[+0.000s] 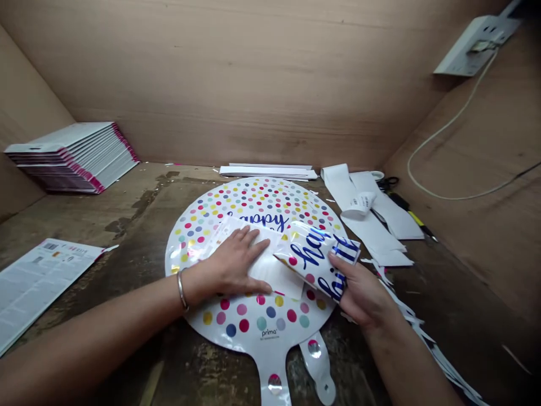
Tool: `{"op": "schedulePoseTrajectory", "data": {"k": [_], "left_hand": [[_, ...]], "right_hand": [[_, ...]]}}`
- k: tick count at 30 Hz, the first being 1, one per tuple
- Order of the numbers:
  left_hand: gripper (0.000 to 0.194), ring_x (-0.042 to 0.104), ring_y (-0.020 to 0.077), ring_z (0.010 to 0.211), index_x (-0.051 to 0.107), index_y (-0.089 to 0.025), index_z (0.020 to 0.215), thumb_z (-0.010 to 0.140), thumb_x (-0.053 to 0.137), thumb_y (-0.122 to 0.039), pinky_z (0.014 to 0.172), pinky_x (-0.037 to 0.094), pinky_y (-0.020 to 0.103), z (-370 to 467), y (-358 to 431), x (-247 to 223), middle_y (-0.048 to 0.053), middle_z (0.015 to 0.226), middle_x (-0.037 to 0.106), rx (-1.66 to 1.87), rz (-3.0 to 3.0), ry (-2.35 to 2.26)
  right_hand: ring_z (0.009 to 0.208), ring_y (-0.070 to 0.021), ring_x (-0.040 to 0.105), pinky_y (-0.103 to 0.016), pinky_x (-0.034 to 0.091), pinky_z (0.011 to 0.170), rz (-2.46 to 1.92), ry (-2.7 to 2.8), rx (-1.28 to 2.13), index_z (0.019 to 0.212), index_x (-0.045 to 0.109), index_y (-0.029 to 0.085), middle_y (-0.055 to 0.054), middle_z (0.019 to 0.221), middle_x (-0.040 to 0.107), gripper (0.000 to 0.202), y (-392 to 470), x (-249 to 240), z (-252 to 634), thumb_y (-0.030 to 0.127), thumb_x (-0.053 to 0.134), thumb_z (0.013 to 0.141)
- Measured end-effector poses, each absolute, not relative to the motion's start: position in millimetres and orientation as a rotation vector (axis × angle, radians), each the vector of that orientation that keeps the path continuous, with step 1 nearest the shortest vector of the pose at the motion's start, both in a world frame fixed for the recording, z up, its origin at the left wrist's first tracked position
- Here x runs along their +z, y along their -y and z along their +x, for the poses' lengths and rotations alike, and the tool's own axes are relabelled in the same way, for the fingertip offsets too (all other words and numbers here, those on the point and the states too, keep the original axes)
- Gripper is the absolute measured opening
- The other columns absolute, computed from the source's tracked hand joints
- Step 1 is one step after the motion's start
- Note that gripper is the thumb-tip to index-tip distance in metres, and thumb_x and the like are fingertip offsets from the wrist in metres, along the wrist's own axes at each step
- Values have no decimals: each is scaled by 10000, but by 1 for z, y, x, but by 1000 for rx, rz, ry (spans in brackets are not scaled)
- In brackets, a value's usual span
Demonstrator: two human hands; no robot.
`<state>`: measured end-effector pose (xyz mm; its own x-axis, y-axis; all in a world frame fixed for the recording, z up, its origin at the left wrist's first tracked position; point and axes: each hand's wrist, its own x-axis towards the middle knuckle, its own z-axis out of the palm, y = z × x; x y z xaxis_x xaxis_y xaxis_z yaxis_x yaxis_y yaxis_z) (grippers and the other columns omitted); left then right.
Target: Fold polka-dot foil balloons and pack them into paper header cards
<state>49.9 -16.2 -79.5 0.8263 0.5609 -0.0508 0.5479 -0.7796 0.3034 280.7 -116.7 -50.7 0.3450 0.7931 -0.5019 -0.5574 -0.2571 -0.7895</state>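
Note:
A flat, round foil balloon [270, 327] with coloured dots and blue lettering lies on the table, its tail pointing toward me. On top of it rests a white paper packet [287, 282]. My left hand [236, 259] is spread flat on this packet, fingers apart, pressing from above. In my right hand [359, 293] is a folded foil balloon [315, 256] with the same dots and blue script, pinched at its right side. The folded balloon's left end overlaps the packet's right end; whether it is inside or on top, I cannot tell. A second balloon tail [319, 366] shows underneath.
Back left stands a stack of white packets with pink edges [80, 158]; more printed packets [46, 282] lie at left. White paper strips [367, 220], black-handled scissors [387, 183] and a yellow-black cutter [412, 214] lie at right. A cable [439, 135] hangs from a power strip [477, 45].

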Motion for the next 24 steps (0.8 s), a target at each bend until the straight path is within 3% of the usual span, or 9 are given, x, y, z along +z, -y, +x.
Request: {"op": "schedulePoseTrajectory", "data": {"k": [3, 7, 13, 16, 24], "left_hand": [[1121, 164, 436, 1350, 299, -206, 1421, 528, 531, -845, 1072, 158, 545, 56, 28, -81, 181, 1520, 126, 86, 2680, -846], [1142, 101, 429, 1366, 320, -167, 1407, 510, 560, -830, 1086, 56, 576, 50, 31, -80, 198, 1501, 184, 31, 2728, -778], [1202, 22, 426, 1376, 74, -199, 1469, 552, 570, -796, 1082, 31, 592, 49, 45, -96, 193, 1526, 52, 103, 2647, -882], [1241, 31, 440, 1371, 73, -182, 1466, 523, 589, -802, 1084, 48, 589, 49, 50, -99, 212, 1522, 37, 148, 2607, -879], [1239, 239, 442, 1299, 192, -172, 1436, 441, 717, -689, 1070, 170, 576, 48, 49, -90, 208, 1430, 261, 275, 2563, -916]], "right_hand": [[874, -242, 692, -440, 571, 810, -1303, 211, 1211, 1244, 523, 188, -59, 968, 730, 447, 114, -49, 298, 97, 563, 809], [872, -256, 692, -452, 561, 822, -1368, 236, 1268, 1189, 562, 155, -78, 941, 733, 395, 117, -50, 301, 109, 584, 798], [901, -236, 684, -403, 545, 854, -1407, 420, 1470, 1140, 590, 161, -88, 1015, 715, 365, 120, -56, 272, 192, 652, 781], [859, -239, 693, -398, 565, 807, -1438, 387, 1497, 1111, 600, 153, -90, 982, 723, 341, 116, -53, 266, 169, 647, 774], [813, -246, 700, -430, 558, 800, -1338, 404, 1654, 1121, 591, 116, -117, 933, 729, 357, 110, -46, 264, 173, 643, 772]]}}
